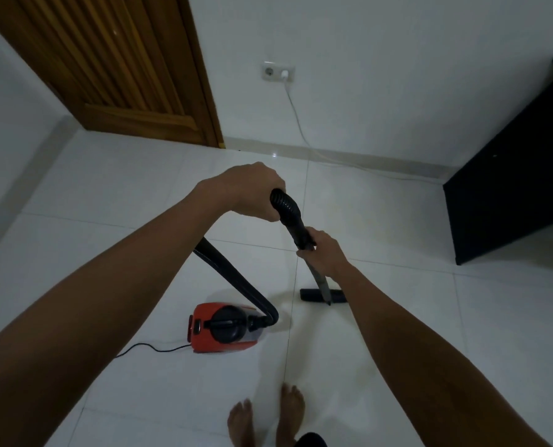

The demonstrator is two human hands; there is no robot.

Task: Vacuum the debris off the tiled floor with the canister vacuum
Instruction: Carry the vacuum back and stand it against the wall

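A red and black canister vacuum (223,327) sits on the white tiled floor (397,317) just ahead of my bare feet. Its black hose (236,275) loops up from the canister to my left hand (252,191), which grips the ribbed hose end at the top of the wand. My right hand (321,253) grips the dark wand (320,282) lower down. The wand slants down to the black floor nozzle (310,295), which lies flat on the tiles. No debris is plain to see on the floor.
A black power cord (152,348) trails left from the canister. A wooden door (123,69) stands at the back left. A white wall socket (278,71) holds a plug with a thin white cable (300,127) along the skirting. A black cabinet (520,169) stands at the right.
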